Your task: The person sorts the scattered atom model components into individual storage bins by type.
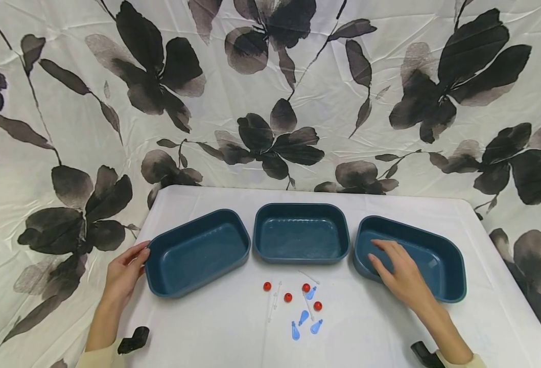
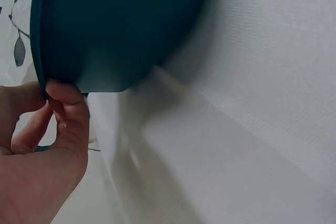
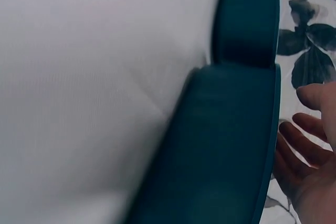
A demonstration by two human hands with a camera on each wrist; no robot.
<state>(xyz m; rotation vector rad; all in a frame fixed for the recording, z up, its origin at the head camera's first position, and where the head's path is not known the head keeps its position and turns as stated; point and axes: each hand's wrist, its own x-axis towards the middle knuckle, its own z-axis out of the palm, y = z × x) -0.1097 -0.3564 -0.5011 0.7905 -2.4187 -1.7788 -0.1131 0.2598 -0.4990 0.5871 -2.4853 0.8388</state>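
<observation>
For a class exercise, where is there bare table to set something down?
Bare table lies in front of the left tray, left of the clear sticks, and between the blue pieces and right forearm. It's crowded where sticks, pieces and red beads mix.

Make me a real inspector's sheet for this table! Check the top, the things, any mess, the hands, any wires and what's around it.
Surface: white, cloth-covered table, creased.
Things: three smooth, dark-teal, rounded rectangular trays in a row; in front, four round red beads, four blue teardrop-shaped pieces and several thin whitish sticks.
Clutter: nothing seen.
Left hand: pinches the left tray's rim.
Right hand: relaxed over the right tray; touching or not, unclear.
Cables: nothing seen.
Surroundings: white fabric backdrop, dark-grey flower print.
</observation>
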